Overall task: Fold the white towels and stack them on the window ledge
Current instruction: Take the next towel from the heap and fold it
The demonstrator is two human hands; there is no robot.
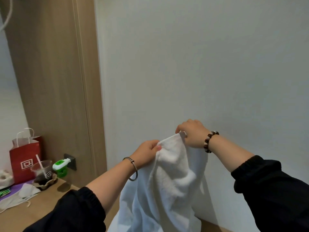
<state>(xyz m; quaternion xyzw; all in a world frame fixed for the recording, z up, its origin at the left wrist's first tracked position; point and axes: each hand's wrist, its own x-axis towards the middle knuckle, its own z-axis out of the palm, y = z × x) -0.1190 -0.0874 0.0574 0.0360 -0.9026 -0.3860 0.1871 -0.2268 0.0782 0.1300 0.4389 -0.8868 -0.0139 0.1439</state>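
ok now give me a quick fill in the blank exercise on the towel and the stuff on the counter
1. The left hand and the right hand both grip the top edge of a ____ towel.
2. The beaded bracelet is on the ____ wrist.
3. The paper bag beside the plastic cup is ____ in colour.

Missing words: white; right; red

a red paper bag (pixel 25 162) with white handles stands at the left, near a wooden panel (pixel 55 81). just beside it, a clear plastic cup (pixel 42 171) with a straw (pixel 40 164) holds a dark drink. a green plug-in device (pixel 60 167) sits in a wall socket (pixel 72 162). a pale cloth (pixel 11 202) lies over a purple sheet (pixel 18 186).
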